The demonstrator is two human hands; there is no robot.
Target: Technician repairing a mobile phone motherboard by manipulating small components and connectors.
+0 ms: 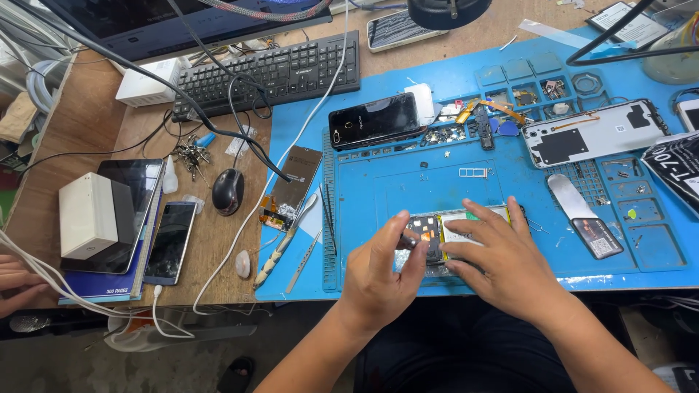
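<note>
I see both hands working over an opened smartphone with its back cover off, dark circuit board and pale battery exposed (444, 236), which lies on the blue silicone repair mat (437, 182) near the mat's front edge, about midway along it. My left hand (378, 273) pinches a small dark tool between thumb and forefinger, its tip touching the phone's left end; I cannot tell what kind of tool it is. My right hand (502, 262) lies spread over the phone's right half, fingers pressing it flat against the mat.

Toward the mat's back edge a black smartphone (373, 120) lies screen up, and a silver-white phone back housing (593, 135) sits near the back right corner. A loose display panel with copper flex cable (291, 185) overlaps the mat's left edge. On the wooden desk (87, 124) to the left are a black computer mouse (227, 191) and a black keyboard (273, 73) at the back edge.
</note>
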